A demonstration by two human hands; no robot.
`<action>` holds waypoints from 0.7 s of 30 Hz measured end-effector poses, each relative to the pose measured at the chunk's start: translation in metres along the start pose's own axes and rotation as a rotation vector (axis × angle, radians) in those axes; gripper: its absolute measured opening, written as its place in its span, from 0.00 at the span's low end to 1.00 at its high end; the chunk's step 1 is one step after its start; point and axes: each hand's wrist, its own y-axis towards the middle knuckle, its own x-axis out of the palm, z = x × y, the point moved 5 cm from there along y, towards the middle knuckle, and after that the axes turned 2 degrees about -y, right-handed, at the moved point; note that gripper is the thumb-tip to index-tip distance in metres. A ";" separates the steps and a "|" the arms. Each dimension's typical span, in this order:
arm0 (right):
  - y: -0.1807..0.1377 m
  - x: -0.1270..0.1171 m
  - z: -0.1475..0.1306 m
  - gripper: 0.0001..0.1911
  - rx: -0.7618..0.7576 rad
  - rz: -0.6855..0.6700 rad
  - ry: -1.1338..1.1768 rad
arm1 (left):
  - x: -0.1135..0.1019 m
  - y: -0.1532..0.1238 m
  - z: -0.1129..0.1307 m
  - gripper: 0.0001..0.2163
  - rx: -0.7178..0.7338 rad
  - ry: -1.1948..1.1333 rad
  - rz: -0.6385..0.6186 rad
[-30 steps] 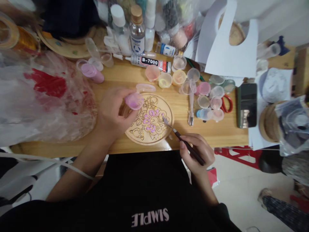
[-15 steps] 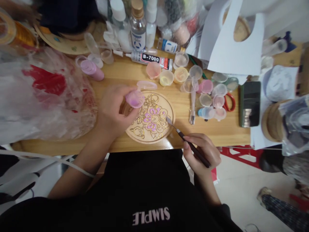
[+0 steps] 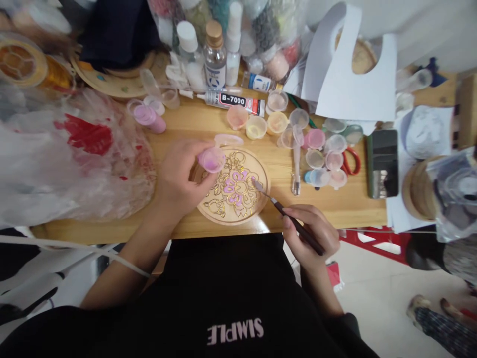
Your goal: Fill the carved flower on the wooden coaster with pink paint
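A round wooden board (image 3: 257, 166) lies at the table's front edge, bearing a flower (image 3: 240, 186) outlined in gold with several petals filled in lilac. My left hand (image 3: 182, 174) is closed around a small clear cup of lilac paint (image 3: 211, 160), tilted over the board's upper left; its lid (image 3: 228, 140) sticks out behind. In my right hand (image 3: 313, 228) is a palette knife (image 3: 298, 223) with a dark handle, gripped like a pen. The knife's metal tip is at the petals on the flower's right side; whether it touches them I cannot tell.
Several small paint cups (image 3: 315, 138) stand at the back and right, near red-handled scissors (image 3: 351, 161) and a dark phone (image 3: 382, 164). A B-7000 glue tube (image 3: 234, 102) lies before upright bottles (image 3: 215, 59). Crumpled plastic bags (image 3: 78, 164) cover the left side.
The view has shifted slightly, so the table's things appear a little lower. The knife tip has moved slightly leftward over the flower's right petals. Both hands keep their holds.
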 end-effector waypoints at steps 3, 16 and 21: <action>0.002 0.004 0.000 0.11 -0.011 0.004 0.016 | -0.001 0.002 0.004 0.14 0.006 -0.009 0.026; -0.003 0.000 0.008 0.06 0.114 0.080 0.093 | -0.003 0.004 0.009 0.16 -0.008 -0.028 0.017; -0.003 0.002 0.016 0.06 0.287 0.126 0.141 | -0.002 0.004 0.008 0.15 -0.024 -0.008 0.024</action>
